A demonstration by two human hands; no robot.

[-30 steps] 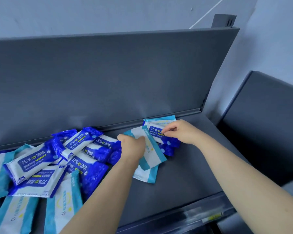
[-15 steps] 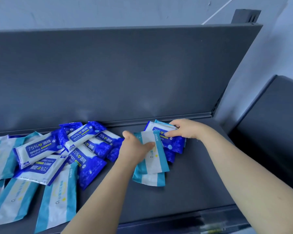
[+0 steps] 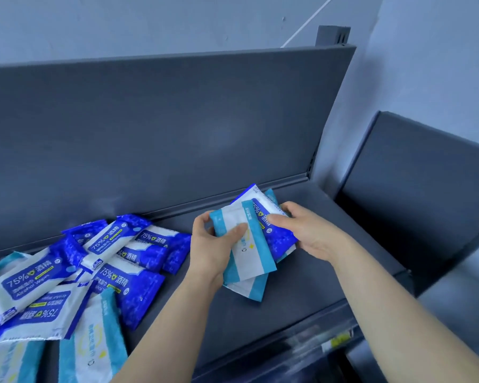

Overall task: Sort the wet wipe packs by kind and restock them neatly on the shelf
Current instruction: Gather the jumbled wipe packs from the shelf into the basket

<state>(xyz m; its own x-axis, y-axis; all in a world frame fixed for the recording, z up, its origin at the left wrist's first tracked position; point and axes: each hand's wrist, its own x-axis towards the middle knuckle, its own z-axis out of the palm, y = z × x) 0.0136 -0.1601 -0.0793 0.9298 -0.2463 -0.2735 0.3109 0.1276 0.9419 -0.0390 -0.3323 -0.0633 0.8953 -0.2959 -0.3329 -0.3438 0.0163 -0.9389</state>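
My left hand (image 3: pixel 213 247) grips a light-blue and white wipe pack (image 3: pixel 249 255), thumb across its front, with a second light-blue pack (image 3: pixel 249 288) under it. My right hand (image 3: pixel 307 230) holds a dark-blue 75% alcohol wipe pack (image 3: pixel 271 230) by its right side, tilted up beside the light-blue one; another pack edge (image 3: pixel 270 194) shows behind it. Both sit above the right half of the grey shelf (image 3: pixel 302 286). A loose heap of dark-blue alcohol packs (image 3: pixel 122 261) and light-blue packs (image 3: pixel 94 344) lies on the shelf's left.
The shelf's grey back panel (image 3: pixel 163 134) rises behind. A front rail with price tags (image 3: pixel 335 341) runs along the near edge. Another grey shelf unit (image 3: pixel 426 203) stands to the right, against a pale wall (image 3: pixel 426 64).
Both hands have lifted their packs off the shelf and tilted them upright. The right hand's dark-blue pack has swung up beside the left hand's light-blue pack.
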